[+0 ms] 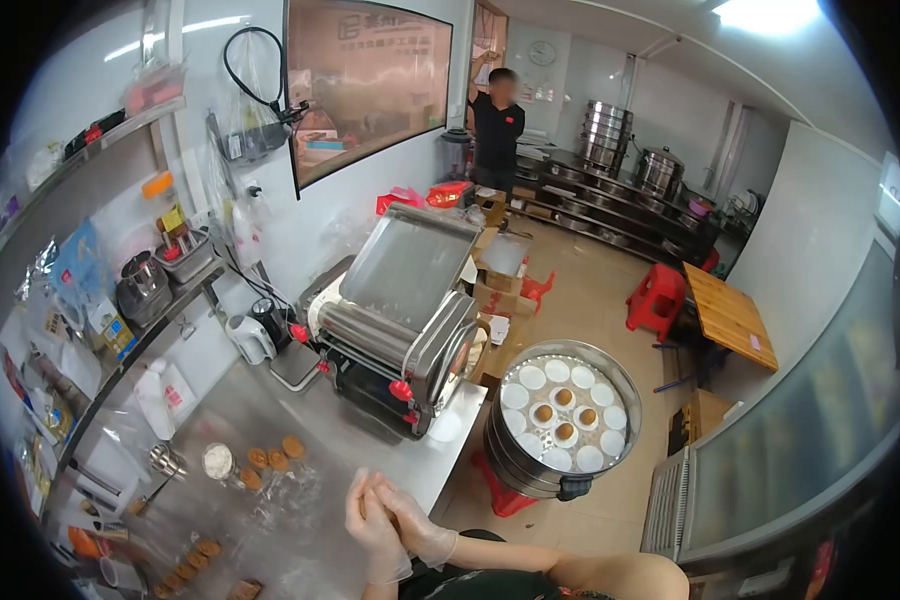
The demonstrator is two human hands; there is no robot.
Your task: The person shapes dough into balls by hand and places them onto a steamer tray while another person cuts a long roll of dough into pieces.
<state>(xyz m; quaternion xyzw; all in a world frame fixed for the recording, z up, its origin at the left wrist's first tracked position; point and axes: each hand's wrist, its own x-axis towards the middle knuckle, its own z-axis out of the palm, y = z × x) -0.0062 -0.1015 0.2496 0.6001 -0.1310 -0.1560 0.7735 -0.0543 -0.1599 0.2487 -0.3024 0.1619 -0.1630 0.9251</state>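
My left hand (372, 515) and my right hand (422, 530), both in clear plastic gloves, are cupped together above the front edge of the steel table (305, 425). Between the palms a bit of brown dough ball (394, 520) shows; the fingers hide most of it. Left of my hands lie several flattened brown dough pieces (278, 460) next to a small bowl of white flour (217, 461). A row of brown dough pieces (185, 572) lies nearer the front. To the right, a round steamer (530, 478) holds white paper rounds (589, 458), several bearing brown dough balls (564, 432).
A dough sheeter (390, 310) stands at the back of the table. The steamer rests on a red stool (505, 490). Shelves (120, 390) with containers line the left wall. Farther off are a person (497, 125), a red stool (657, 300) and a wooden table (730, 315).
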